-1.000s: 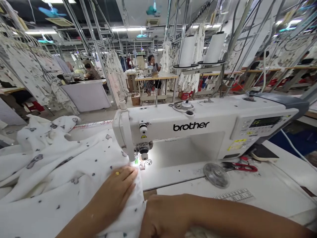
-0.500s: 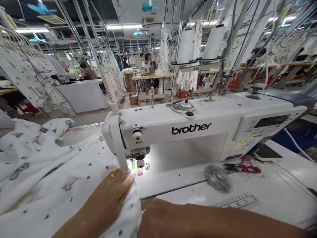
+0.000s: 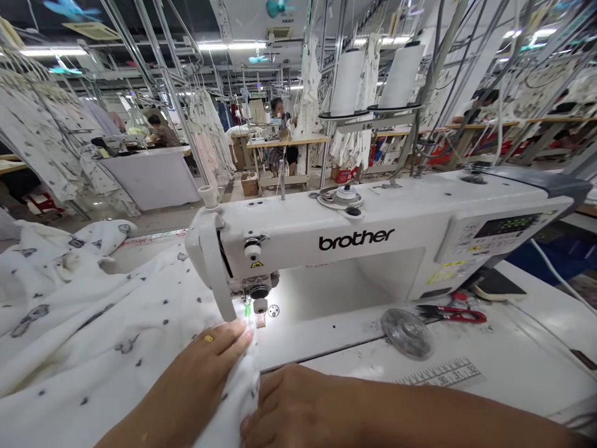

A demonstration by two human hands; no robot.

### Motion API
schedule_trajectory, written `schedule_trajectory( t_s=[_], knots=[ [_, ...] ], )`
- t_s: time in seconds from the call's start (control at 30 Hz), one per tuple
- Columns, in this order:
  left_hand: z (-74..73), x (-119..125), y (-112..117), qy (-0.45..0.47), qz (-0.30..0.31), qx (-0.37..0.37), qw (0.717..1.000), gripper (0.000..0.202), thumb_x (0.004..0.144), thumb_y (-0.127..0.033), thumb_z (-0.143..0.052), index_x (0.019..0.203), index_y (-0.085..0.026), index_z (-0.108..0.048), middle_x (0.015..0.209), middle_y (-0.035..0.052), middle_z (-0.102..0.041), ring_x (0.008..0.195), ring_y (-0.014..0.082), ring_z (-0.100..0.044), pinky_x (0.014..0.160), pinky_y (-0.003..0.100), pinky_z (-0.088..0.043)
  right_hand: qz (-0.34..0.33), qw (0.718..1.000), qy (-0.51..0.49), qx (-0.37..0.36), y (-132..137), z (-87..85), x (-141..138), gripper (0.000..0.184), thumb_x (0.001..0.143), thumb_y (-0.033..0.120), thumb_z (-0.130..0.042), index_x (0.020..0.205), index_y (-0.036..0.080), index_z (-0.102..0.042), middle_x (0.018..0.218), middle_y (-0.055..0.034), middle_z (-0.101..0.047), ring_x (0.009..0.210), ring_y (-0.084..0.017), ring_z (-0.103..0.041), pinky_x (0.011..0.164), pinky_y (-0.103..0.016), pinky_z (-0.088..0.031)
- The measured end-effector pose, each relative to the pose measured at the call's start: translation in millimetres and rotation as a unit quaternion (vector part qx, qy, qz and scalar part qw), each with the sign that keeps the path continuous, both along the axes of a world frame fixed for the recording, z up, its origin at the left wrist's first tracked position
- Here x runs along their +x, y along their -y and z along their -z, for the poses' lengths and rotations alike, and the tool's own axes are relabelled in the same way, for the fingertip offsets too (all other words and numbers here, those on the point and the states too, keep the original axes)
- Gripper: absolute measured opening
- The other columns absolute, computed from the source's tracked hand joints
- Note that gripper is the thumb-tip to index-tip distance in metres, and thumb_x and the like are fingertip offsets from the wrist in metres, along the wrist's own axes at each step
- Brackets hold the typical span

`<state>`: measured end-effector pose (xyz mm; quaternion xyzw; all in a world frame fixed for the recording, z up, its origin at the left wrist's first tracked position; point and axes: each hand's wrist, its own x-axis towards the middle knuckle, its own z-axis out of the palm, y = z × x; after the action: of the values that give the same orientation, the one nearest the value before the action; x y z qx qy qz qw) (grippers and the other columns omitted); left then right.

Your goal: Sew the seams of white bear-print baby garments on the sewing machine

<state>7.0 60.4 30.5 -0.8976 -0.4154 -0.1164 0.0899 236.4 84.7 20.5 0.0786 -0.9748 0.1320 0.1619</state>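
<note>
White fabric with small dark prints (image 3: 153,323) spreads under the presser foot and across the left of the white sewing machine (image 3: 298,239). My left hand (image 3: 212,354), with a gold ring, lies on the fabric just in front of the lit needle area, its fingers stretched out and pressing down. A bright green part (image 3: 247,308) shows beside the needle. Nearer to me, my right hand (image 3: 293,404) has curled fingers closed on the fabric's right edge; its fingertips are partly hidden.
Red-handled thread snips (image 3: 459,314) and a clear round bobbin-like disc (image 3: 407,334) lie on the machine table, right of the needle. A printed ruler scale (image 3: 441,373) is near my right forearm. White thread cones (image 3: 347,84) stand behind the machine.
My right hand has shifted slightly left and up along the fabric edge. The fabric between my hands is now more bunched. The machine's panel shows lit green marks.
</note>
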Motion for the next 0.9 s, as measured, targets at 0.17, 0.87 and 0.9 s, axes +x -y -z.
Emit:
schedule_trajectory(
  t_s=[0.17,0.87,0.9],
  knots=[
    [3.4,-10,-21,0.025,-0.049,-0.080,0.995,0.049,0.089,-0.006,-0.040,0.130,-0.028,-0.057,0.126,0.0043,-0.064,0.113,0.0214,-0.062,0.095,0.036,-0.053,0.057,0.998,-0.022,-0.029,-6,3.2,-1,0.012,0.097,0.018,-0.052,0.103,0.019,-0.062,0.101,0.0032,-0.072,0.097,-0.008,-0.064,0.081,-0.023,-0.041],
    [4.3,-7,6,0.000,-0.055,0.029,0.998,0.036,0.091,-0.016,-0.041,0.125,-0.023,-0.053,0.123,0.0062,-0.065,0.117,0.0251,-0.060,0.099,0.046,-0.049,0.096,0.993,-0.036,0.061,-8,-11.3,-3,0.015,0.097,0.013,-0.051,0.088,0.017,-0.061,0.096,0.0051,-0.072,0.086,-0.007,-0.062,0.081,-0.028,-0.038],
    [4.5,-7,6,-0.007,-0.049,0.032,0.998,0.038,0.090,-0.015,-0.042,0.125,-0.024,-0.053,0.125,0.0060,-0.064,0.117,0.0255,-0.059,0.099,0.047,-0.048,0.096,0.994,-0.022,0.045,-9,-10.9,-3,0.014,0.097,0.012,-0.051,0.089,0.017,-0.061,0.098,0.0055,-0.072,0.087,-0.006,-0.062,0.083,-0.028,-0.038]
  ],
)
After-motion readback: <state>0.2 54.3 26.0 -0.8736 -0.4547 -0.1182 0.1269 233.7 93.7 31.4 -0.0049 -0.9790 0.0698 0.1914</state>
